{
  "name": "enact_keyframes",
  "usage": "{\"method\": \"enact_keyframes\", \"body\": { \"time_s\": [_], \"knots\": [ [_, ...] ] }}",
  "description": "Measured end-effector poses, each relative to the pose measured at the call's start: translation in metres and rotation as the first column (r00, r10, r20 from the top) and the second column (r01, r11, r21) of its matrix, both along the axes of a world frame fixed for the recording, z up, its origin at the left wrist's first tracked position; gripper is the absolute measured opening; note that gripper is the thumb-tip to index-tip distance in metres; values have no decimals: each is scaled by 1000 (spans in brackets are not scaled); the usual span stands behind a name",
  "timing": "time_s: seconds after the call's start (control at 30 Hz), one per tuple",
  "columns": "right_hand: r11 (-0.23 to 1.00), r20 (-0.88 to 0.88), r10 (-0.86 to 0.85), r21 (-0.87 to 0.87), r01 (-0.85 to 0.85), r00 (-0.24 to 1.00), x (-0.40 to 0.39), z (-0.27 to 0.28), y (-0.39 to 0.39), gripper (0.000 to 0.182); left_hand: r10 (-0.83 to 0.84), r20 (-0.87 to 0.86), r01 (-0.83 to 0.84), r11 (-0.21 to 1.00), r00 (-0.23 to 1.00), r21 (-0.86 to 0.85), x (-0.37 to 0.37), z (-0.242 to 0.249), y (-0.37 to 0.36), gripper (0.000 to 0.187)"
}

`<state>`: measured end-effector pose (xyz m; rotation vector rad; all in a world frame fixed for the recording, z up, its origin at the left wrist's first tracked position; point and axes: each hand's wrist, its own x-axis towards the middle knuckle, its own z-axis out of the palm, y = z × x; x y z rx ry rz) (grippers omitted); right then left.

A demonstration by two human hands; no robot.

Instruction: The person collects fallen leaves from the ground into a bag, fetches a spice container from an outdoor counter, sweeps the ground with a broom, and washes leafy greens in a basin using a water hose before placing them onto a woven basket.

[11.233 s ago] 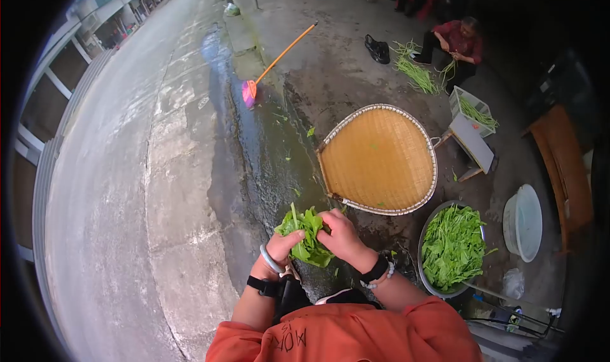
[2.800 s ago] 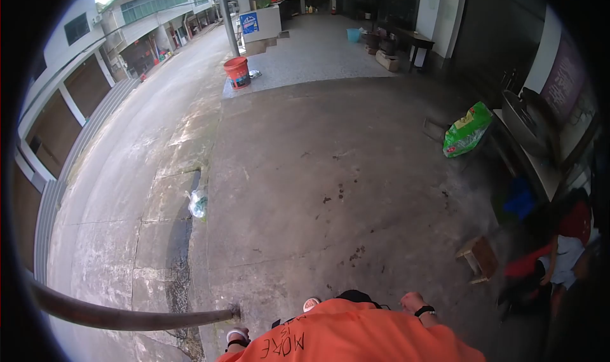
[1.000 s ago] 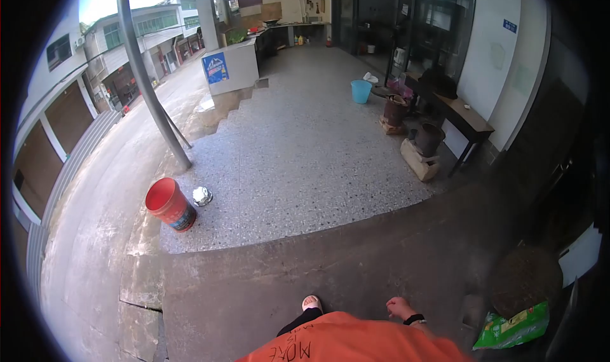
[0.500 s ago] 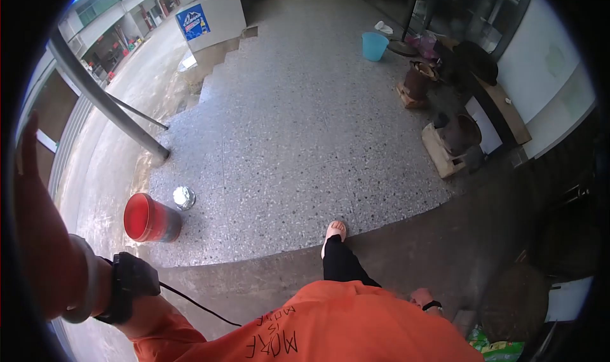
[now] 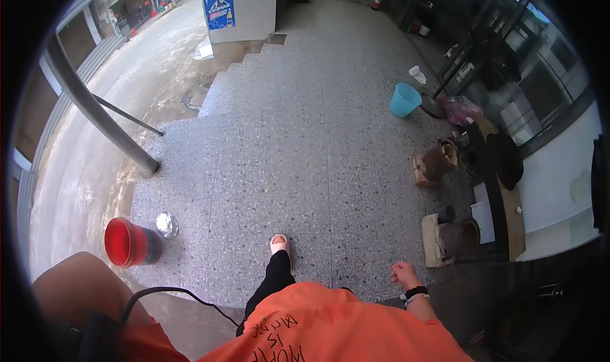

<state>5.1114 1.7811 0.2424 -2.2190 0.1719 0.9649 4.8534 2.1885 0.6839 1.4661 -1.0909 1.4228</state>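
My right hand [image 5: 403, 274] hangs beside my orange shirt, over the speckled floor. Its fingers are curled in, and I see nothing in them; a black band and a beaded bracelet circle the wrist. At the lower left my bent left arm [image 5: 82, 282] comes close to the camera, with a dark device and a black cable [image 5: 184, 290] beside it. The left hand itself lies out of view. Closest to that arm stand a red bucket [image 5: 130, 242] and a shiny silver object [image 5: 167, 225]. A foot in a light open-toed slipper [image 5: 280, 242] is stepping on the tiles.
A grey post [image 5: 101, 108] slants along the left edge by the road. Ahead on the right are a light-blue bucket [image 5: 405, 100], a brown clay stove [image 5: 438, 160], another pot-like stove [image 5: 460, 238] and a wooden-edged ledge [image 5: 516, 228]. A counter [image 5: 248, 12] stands far ahead.
I have stepped forward onto the speckled floor, and the view has turned. My right hand has swung forward into fuller view. The left hand has gone out of sight.
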Motion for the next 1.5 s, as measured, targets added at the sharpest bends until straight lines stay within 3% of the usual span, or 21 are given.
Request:
{"method": "enact_keyframes", "body": {
  "time_s": [0.1,0.17,0.3,0.47,0.57,0.67,0.7,0.77,0.8,0.83,0.87,1.0,1.07,1.13,1.17,1.2,1.23,1.33,1.4,1.47,1.5],
  "knots": [
    [1000,-27,-21,6,21,999,34,-13,38,12,10,24,-10,1000,1000,0,60,-5,56,73],
    [987,-104,103,-113,-114,989,52,-20,55,15,0,30,0,1000,1000,2,108,-4,91,72],
    [975,60,223,-23,-222,973,75,-57,36,15,-81,45,84,995,996,-50,225,-4,140,71],
    [956,-201,103,-251,-153,974,182,-59,80,16,-112,66,115,992,992,-47,360,-10,179,70],
    [905,-229,210,-323,-278,951,265,-68,110,16,-75,63,77,997,995,-30,438,1,213,70],
    [662,-246,584,-407,-629,774,371,-69,153,17,12,43,-13,1000,999,11,507,22,250,69],
    [456,-232,771,-449,-768,593,410,-70,173,17,45,53,-46,999,998,8,526,25,261,69],
    [118,-130,964,-568,-815,230,498,-52,229,17,106,97,-105,994,990,-14,565,26,284,69],
    [144,-58,974,-596,-790,221,542,-35,268,17,132,118,-131,991,984,-21,585,25,297,69],
    [879,191,443,-287,-381,876,583,-57,293,19,152,140,-149,988,978,-30,606,23,310,68],
    [999,109,53,8,-54,993,615,-37,339,16,171,156,-168,985,973,-31,626,21,324,68],
    [963,164,-84,268,38,983,690,15,466,15,231,205,-231,973,951,-23,702,23,396,68],
    [977,102,-52,211,30,993,722,3,490,15,270,224,-272,962,937,-22,740,24,436,67],
    [991,-6,130,-5,-130,991,741,-39,485,15,308,266,-313,949,913,-27,782,29,473,67],
    [921,44,367,-156,-357,929,752,-68,471,17,308,301,-316,949,903,-24,806,35,489,67],
    [581,88,799,-366,-727,595,760,-82,458,18,325,306,-331,943,895,-32,833,35,507,67],
    [435,-55,866,-406,-804,497,762,-86,452,19,339,291,-340,939,895,-48,865,33,523,67],
    [739,-326,445,-393,-547,834,792,-93,443,23,258,-68,-265,956,964,-124,995,-5,571,74],
    [869,-345,24,-456,-190,938,831,-78,455,27,634,-297,-666,746,714,-8,1085,-48,592,50],
    [829,-280,-290,-552,94,915,885,-41,490,31,799,-459,-730,571,388,376,1159,-100,630,41],
    [854,-237,-68,-516,-67,969,919,-109,483,32,861,-446,-723,468,245,508,1191,-142,653,40]
  ]
}}
